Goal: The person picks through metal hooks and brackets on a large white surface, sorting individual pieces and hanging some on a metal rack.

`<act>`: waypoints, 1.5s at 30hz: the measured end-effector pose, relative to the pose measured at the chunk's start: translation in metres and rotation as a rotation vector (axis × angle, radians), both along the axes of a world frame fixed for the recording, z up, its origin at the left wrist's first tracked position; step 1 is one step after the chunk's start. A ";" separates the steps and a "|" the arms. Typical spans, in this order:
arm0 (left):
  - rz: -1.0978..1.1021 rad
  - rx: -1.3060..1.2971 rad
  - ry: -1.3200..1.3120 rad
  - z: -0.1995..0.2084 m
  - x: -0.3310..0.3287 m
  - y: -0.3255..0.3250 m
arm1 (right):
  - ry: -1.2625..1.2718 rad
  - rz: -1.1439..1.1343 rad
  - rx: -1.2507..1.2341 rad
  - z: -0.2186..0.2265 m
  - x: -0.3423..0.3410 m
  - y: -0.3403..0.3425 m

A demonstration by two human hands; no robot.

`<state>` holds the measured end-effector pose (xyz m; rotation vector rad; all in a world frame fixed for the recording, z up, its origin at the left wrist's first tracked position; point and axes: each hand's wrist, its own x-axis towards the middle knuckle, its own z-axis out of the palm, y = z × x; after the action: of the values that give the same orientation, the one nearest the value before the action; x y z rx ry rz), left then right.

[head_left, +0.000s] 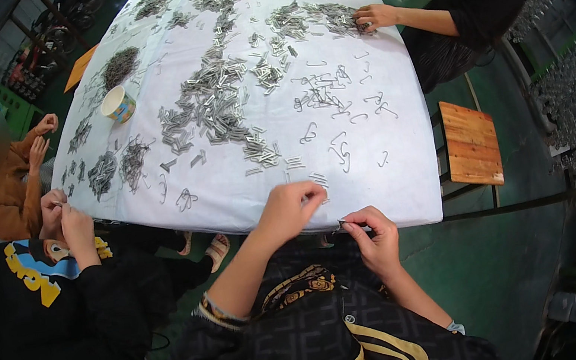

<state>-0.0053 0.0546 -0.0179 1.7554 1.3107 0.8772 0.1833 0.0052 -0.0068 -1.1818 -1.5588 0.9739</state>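
My left hand is over the near edge of the white-covered table, its fingers curled together beside a short row of small grey metal strips. Whether a strip is between those fingertips is hidden. Lower and to the right, at the table edge, my right hand pinches a small dark metal piece between thumb and forefinger. Beyond my hands lies a long heap of short grey metal pieces. Bent wire hooks are scattered to its right, and a few loose hooks lie nearer me.
A paper cup stands on the table's left side near dark piles of metal parts. Two people sit at left, hands raised; another at right has a hand on a pile. A wooden stool stands right of the table.
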 end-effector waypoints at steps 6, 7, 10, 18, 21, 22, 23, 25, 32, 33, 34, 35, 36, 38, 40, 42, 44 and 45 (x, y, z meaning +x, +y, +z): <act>0.005 0.650 0.352 -0.040 0.026 0.070 | 0.067 0.003 -0.056 0.002 -0.003 -0.007; -0.011 0.668 0.432 -0.043 0.030 0.073 | 0.042 0.004 -0.039 0.001 -0.003 -0.010; -0.073 0.698 0.650 -0.046 0.040 0.081 | 0.024 0.011 -0.013 0.002 -0.003 -0.011; -0.151 0.643 0.931 -0.038 0.051 0.082 | 0.052 0.015 -0.028 -0.006 -0.003 -0.019; -0.040 0.549 0.701 -0.041 0.043 0.079 | 0.093 0.014 -0.075 -0.012 -0.002 -0.019; 0.011 0.512 0.588 -0.041 0.039 0.079 | 0.098 0.014 -0.077 -0.012 -0.003 -0.019; 0.031 0.386 0.448 -0.041 0.034 0.076 | 0.101 0.014 -0.080 -0.012 -0.003 -0.019; 0.049 0.135 0.170 -0.014 0.026 0.061 | 0.123 -0.002 -0.104 -0.013 -0.002 -0.018; -0.161 -0.283 -0.670 0.017 0.000 -0.007 | 0.166 -0.017 -0.152 -0.013 -0.010 -0.011; -0.157 -0.299 -0.683 0.019 -0.002 -0.016 | 0.163 -0.012 -0.145 -0.012 -0.011 -0.010; -0.154 -0.317 -0.696 0.021 -0.003 -0.023 | 0.160 -0.009 -0.139 -0.012 -0.013 -0.009; -0.151 -0.275 -0.632 0.022 -0.005 -0.027 | 0.167 -0.007 -0.135 -0.010 -0.015 -0.008; -0.146 -0.233 -0.570 0.023 -0.007 -0.030 | 0.173 -0.005 -0.131 -0.009 -0.017 -0.007; -0.126 -0.174 -0.520 0.023 -0.006 -0.033 | 0.169 0.014 -0.126 -0.008 -0.017 -0.006; -0.092 -0.135 -0.547 0.019 -0.002 -0.035 | 0.146 0.048 -0.122 -0.011 -0.014 -0.006; -0.108 -0.090 -0.550 0.015 0.000 -0.035 | 0.135 0.047 -0.115 -0.011 -0.014 -0.005; -0.127 -0.052 -0.528 0.014 0.001 -0.035 | 0.130 0.036 -0.117 -0.010 -0.014 -0.005; -0.140 -0.033 -0.507 0.015 0.001 -0.035 | 0.130 0.025 -0.119 -0.010 -0.014 -0.005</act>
<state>-0.0039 0.0197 -0.0034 1.4493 0.8546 1.1198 0.1694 0.0000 -0.0166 -1.1590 -1.4320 1.1504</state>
